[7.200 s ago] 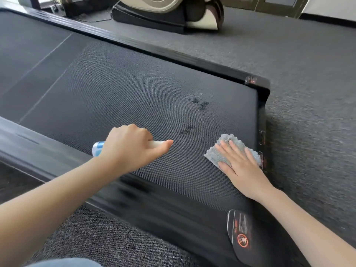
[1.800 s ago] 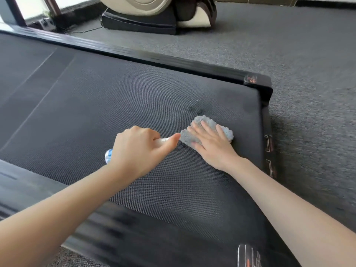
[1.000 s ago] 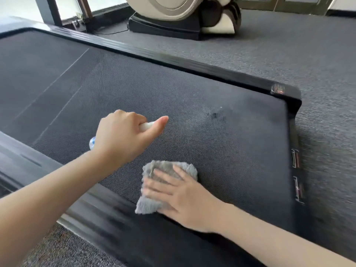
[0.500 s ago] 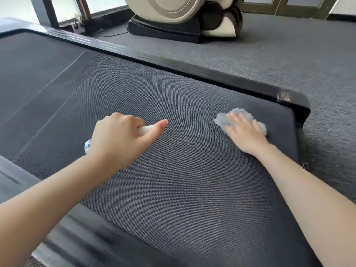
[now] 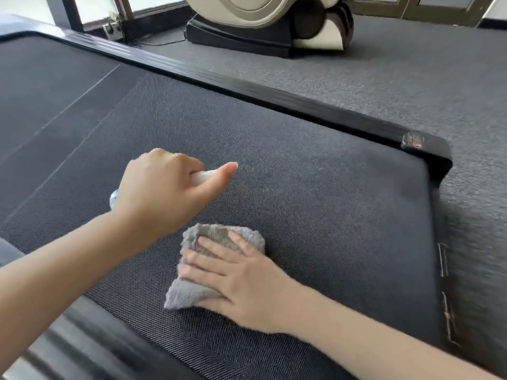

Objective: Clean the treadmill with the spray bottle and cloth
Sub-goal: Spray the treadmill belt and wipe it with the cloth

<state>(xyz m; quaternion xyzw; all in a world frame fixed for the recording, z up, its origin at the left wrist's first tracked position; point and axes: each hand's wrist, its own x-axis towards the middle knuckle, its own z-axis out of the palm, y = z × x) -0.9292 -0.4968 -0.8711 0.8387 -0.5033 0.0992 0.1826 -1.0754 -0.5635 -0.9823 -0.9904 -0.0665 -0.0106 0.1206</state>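
The treadmill's dark textured belt (image 5: pixel 315 171) fills most of the view, framed by black side rails (image 5: pixel 247 89). My left hand (image 5: pixel 162 193) hovers over the belt, closed around a small white spray bottle (image 5: pixel 201 176) with a blue-and-white end; the index finger lies along its top. Just below it, my right hand (image 5: pixel 233 272) lies flat with spread fingers on a grey fluffy cloth (image 5: pixel 192 293), pressing it onto the belt near the front rail. Most of the bottle is hidden inside the left hand.
Grey carpet (image 5: pixel 411 78) surrounds the treadmill. A beige and black massage chair base (image 5: pixel 269 26) stands at the back, with a cable and window frames to its left. The belt's rear end cap (image 5: pixel 428 149) with warning stickers is on the right.
My right hand has dragged the cloth from the far right of the belt back toward me and to the left. The dark spots seen earlier are gone. The left hand has barely moved.
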